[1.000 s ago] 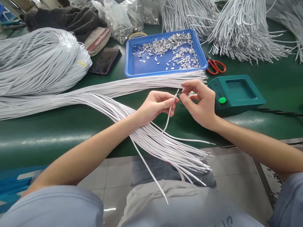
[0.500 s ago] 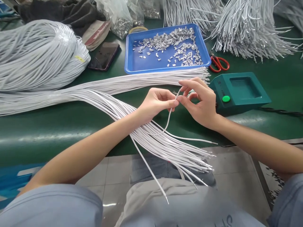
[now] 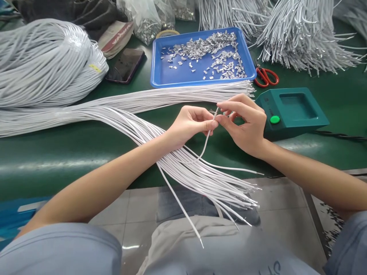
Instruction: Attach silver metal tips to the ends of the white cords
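- While the left hand (image 3: 190, 124) is closed around it, a white cord (image 3: 207, 139) is held upright at the middle of the frame.
- Its tip is pinched by the right hand (image 3: 246, 124).
- A blue tray (image 3: 160, 78) of metal clips (image 3: 213, 57) is seen above, at upper centre.

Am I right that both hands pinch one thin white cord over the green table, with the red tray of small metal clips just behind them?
Not quite: the flat plastic tray holding the small metal clips is blue, not red, as the head view shows. The rest holds: the left hand and right hand pinch one thin white cord over the green table.
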`<state>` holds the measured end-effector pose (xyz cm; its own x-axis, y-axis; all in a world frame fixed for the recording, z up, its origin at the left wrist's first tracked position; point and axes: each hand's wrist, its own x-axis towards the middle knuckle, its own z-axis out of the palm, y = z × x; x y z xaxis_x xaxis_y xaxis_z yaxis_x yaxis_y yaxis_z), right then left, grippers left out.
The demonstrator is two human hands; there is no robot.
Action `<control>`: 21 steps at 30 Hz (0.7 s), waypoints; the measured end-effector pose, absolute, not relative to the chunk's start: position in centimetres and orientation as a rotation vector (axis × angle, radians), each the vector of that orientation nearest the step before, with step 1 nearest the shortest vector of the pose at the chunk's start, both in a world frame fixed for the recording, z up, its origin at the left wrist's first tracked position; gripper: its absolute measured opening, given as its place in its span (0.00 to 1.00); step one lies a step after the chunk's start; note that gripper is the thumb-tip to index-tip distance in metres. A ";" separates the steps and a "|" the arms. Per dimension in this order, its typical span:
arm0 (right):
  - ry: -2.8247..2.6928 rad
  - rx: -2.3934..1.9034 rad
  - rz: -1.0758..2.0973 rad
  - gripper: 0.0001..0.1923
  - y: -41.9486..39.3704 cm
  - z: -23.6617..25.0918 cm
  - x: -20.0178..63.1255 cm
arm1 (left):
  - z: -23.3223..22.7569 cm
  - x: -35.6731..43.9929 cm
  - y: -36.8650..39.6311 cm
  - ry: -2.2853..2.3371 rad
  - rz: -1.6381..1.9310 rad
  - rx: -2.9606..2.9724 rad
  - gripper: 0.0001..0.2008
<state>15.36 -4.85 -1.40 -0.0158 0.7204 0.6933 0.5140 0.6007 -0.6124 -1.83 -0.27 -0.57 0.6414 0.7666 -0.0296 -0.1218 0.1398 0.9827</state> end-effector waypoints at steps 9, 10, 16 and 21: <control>-1.669 -0.990 0.191 0.04 -5.2 -0.9 15.0 | -0.4 -1.7 -0.3 0.641 0.713 1.258 0.20; -1.657 -0.989 0.228 0.05 -5.2 -0.8 15.0 | -0.4 -1.7 -0.3 0.642 0.716 1.256 0.20; -1.511 -1.072 0.573 0.05 -5.3 -0.6 15.1 | -0.5 -1.6 -0.2 0.644 0.731 1.280 0.19; -1.541 -1.116 0.644 0.05 -5.2 -0.2 14.9 | -0.5 -1.6 -0.2 0.628 0.736 1.291 0.20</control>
<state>14.92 -5.16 -0.18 0.0158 0.8973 0.4411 0.3165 0.4140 -0.8535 -1.58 -0.18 -0.52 0.6253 0.7804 -0.0085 -0.1307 0.1155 0.9847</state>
